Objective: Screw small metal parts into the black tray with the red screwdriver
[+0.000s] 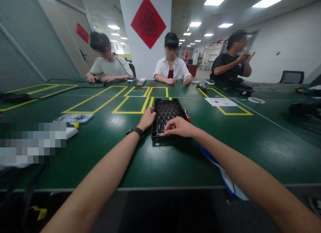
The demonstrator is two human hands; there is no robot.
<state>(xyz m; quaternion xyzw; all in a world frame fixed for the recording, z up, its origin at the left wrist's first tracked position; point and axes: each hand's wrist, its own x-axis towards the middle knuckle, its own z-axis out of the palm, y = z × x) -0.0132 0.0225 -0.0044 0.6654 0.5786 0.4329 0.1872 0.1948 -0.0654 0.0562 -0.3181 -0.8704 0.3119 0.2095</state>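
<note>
A shallow black plastic tray (170, 110) lies on the table in front of me, its inside a dark patterned surface with small shiny bits. My left hand (147, 118), with a dark band on the wrist, grips the tray's left wall. Over the tray's near end, my right hand (178, 127) is closed in a pinch, its fingertips pointing down. Beside those fingertips, in the near left corner, shows a small yellowish piece (161, 134). Whatever sits between the fingers is too small to name.
Yellow tape outlines mark the green table (173, 169). Right of the tray lies a red-and-black tool (187, 115), partly hidden; a printed sheet (220, 102) lies farther right. A blue-and-white item (225, 176) hangs over the near edge under my right forearm. Three people sit across.
</note>
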